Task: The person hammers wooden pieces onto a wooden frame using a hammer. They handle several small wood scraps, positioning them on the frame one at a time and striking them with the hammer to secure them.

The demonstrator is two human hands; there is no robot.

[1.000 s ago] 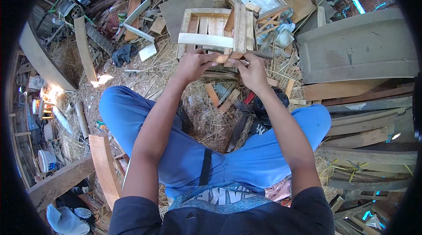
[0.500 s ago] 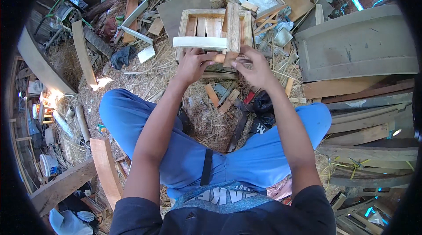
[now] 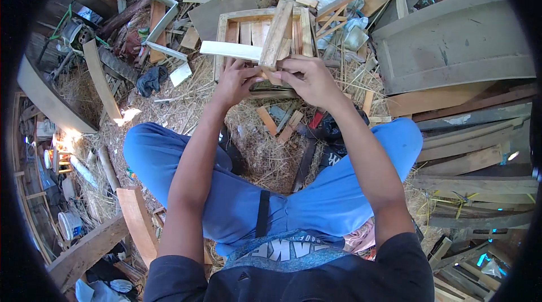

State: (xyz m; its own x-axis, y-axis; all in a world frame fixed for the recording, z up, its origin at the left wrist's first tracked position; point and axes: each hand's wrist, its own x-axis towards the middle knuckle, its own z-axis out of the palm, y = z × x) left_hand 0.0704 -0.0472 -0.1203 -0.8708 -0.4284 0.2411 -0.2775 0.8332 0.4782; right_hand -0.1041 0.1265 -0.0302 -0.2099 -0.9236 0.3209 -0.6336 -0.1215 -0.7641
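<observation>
A wooden bar and a pale wooden strip meet at an angle above a slatted wooden frame. At the bar's near end, my left hand is closed, thumb and finger pinching a small reddish piece of wood that is mostly hidden. Some of its fingers are tucked beneath the pale strip. My right hand closes around the bar's near end from the right, with its thumb close to my left fingertips. Exactly how the pieces join is covered by my fingers.
Short wood offcuts lie on the straw between my blue-clad legs. Scrap boards pile up beyond the frame. A large grey panel and stacked planks stand to the right. An upright board is by my left elbow.
The bar has tilted and shifted left, its near end swinging toward my left hand. The pale strip has moved left with it. My right hand has moved left and now closes on the bar.
</observation>
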